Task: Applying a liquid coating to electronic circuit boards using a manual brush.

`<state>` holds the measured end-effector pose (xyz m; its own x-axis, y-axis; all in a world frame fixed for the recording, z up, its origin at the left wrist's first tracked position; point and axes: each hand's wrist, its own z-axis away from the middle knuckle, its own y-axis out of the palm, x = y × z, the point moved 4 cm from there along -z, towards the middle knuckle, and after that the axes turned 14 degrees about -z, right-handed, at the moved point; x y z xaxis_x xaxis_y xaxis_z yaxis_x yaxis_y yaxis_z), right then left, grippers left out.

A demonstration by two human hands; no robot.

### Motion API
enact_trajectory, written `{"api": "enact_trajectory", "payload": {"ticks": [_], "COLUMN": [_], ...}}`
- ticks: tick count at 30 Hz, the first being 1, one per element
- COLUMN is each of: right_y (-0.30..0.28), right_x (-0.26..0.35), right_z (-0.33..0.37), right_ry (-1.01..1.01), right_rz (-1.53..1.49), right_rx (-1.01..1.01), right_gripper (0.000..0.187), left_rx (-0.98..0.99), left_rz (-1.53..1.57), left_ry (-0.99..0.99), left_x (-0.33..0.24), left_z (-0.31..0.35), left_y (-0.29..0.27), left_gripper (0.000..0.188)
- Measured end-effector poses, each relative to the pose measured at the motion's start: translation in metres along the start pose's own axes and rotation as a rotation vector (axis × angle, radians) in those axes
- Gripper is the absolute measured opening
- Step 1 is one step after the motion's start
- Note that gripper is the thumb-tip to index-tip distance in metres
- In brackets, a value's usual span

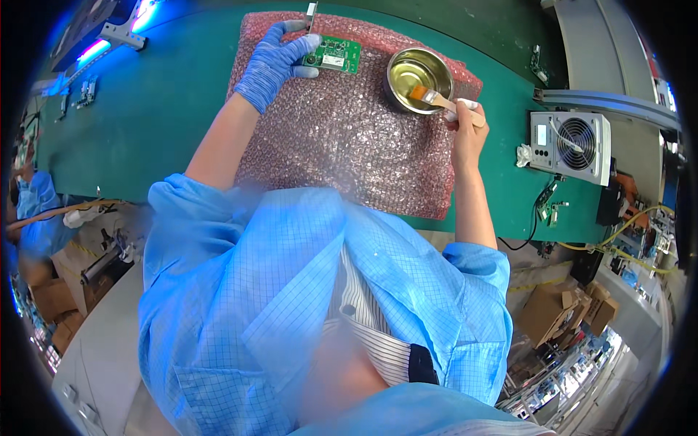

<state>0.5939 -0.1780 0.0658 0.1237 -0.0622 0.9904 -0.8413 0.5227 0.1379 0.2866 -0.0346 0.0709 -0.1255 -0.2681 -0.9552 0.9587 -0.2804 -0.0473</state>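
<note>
My left hand (pixel 273 67), in a blue striped glove with pale fingertips, grips a green circuit board (pixel 347 52) by its left edge, over the far part of the bubble wrap. A white label and small components show on the board's face. My right hand (pixel 469 131), with white covers on some fingertips, is closed round the wooden handle of a flat paintbrush (pixel 443 103). The brush's orange bristles reach inside a round metal bowl (pixel 393 93) of clear yellowish liquid. Whether the bristles touch the liquid I cannot tell. The bowl stands on the wrap's right side.
Pink bubble wrap (pixel 327 138) covers the middle of the green table mat (pixel 167 94). At the right stands a white fan unit (pixel 571 147) with a cable beside it. A lit lamp frame (pixel 120 35) is at the far left. Cardboard boxes (pixel 549 311) sit below the table, right.
</note>
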Motion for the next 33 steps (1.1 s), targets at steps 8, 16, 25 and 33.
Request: {"api": "enact_trajectory", "payload": {"ticks": [8, 16, 25, 33], "right_y": [0.003, -0.024, -0.037, 0.024], "right_x": [-0.005, 0.020, 0.060, 0.081], "right_z": [0.000, -0.007, -0.004, 0.002], "right_ry": [0.032, -0.035, -0.041, -0.022], "right_rz": [0.055, 0.036, 0.134, 0.002], "right_rx": [-0.014, -0.049, -0.042, 0.270], "right_gripper": [0.015, 0.015, 0.016, 0.022], "left_rx": [0.141, 0.235, 0.358, 0.591], "left_rz": [0.192, 0.122, 0.149, -0.057], "left_ry": [0.001, 0.020, 0.050, 0.021], "left_x": [0.003, 0.001, -0.009, -0.015], "left_z": [0.005, -0.005, -0.016, -0.014], "left_y": [0.000, 0.013, 0.037, 0.064], "left_gripper": [0.046, 0.042, 0.036, 0.048]}}
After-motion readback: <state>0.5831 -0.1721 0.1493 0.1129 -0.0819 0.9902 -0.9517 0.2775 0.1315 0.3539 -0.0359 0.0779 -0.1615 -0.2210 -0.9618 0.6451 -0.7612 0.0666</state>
